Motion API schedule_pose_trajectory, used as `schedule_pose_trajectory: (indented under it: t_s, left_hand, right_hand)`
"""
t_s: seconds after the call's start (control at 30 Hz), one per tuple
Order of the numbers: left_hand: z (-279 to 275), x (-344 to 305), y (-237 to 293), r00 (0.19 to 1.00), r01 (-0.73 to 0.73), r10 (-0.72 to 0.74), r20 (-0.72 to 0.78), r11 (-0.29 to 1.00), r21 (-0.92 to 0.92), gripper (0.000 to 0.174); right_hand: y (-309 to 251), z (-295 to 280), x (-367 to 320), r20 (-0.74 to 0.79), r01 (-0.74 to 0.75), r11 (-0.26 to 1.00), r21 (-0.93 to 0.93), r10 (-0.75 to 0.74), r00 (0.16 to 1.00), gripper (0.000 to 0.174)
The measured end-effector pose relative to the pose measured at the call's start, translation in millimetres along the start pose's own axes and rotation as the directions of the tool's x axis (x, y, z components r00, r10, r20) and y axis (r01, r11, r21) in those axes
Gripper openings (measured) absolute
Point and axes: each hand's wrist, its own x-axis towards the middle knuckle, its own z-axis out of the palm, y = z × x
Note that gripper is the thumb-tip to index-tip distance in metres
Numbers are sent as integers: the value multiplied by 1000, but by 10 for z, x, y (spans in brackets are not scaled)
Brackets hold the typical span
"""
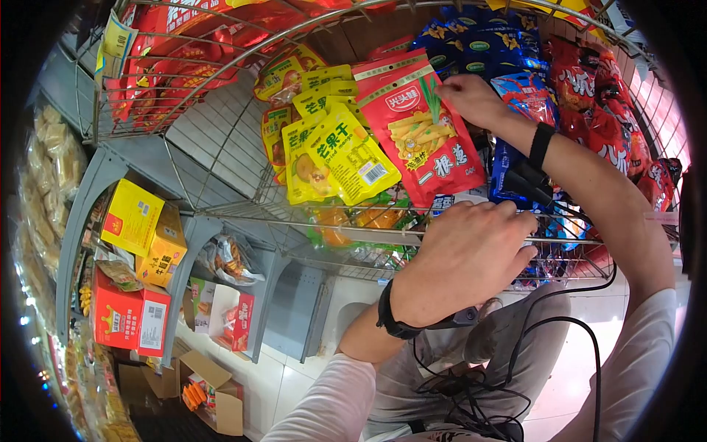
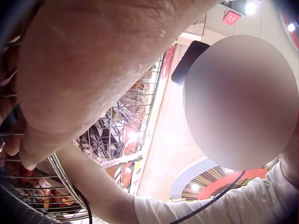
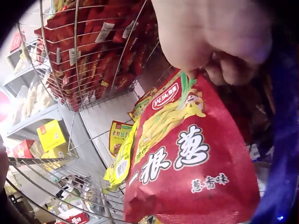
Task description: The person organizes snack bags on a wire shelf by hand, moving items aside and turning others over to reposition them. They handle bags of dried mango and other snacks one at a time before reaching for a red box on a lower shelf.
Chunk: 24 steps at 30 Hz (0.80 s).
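My right hand (image 1: 475,99) pinches the upper right edge of a red snack bag (image 1: 420,132) with yellow snack sticks and green onion printed on it. In the right wrist view the red bag's front faces the camera, its top edge beneath the thumb. Yellow dried mango bags (image 1: 339,158) stand just left of it in a wire basket. My left hand (image 1: 475,243) lies over the basket's front rim (image 1: 353,222), back of the hand upward, fingers loosely bent. Its fingertips (image 2: 28,163) show beside the wires in the left wrist view.
Blue snack bags (image 1: 479,44) fill the basket's back, red bags (image 1: 578,81) its right side. Another wire basket of red packs (image 1: 177,59) stands upper left. Grey shelves below carry a yellow box (image 1: 132,217) and a red box (image 1: 129,313). Black cables (image 1: 471,390) hang across the person's lap.
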Motion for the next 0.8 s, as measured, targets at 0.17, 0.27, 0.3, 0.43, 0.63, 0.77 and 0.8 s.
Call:
schedule_pose_trajectory:
  t_s: [0.17,0.27,0.3,0.43,0.63,0.77,0.8]
  left_hand:
    - [2,-5,3,1000,-4,4,-3,1000,4,30]
    - [-5,3,5,1000,8,-8,13,1000,16,30]
    - [6,3,0,1000,-3,3,-3,1000,17,30]
    - [11,6,2,1000,-3,3,-5,1000,10,29]
    - [4,-1,16,1000,8,-8,-8,1000,4,30]
    - [0,0,20,1000,11,-11,-2,1000,12,30]
    - [-1,1,18,1000,12,-12,2,1000,12,30]
  right_hand:
    - [114,69,64,-143,85,996,25,-81,986,37]
    - [88,43,109,-298,234,969,81,-200,933,33]
    - [57,53,116,-400,290,954,80,-236,886,32]
    - [-109,-24,12,-220,54,945,323,19,975,33]
    - [-105,61,-120,29,-143,919,367,143,989,38]
    - [-108,52,-123,41,-101,971,218,94,995,38]
    - [-152,41,-138,26,-43,992,120,40,999,37]
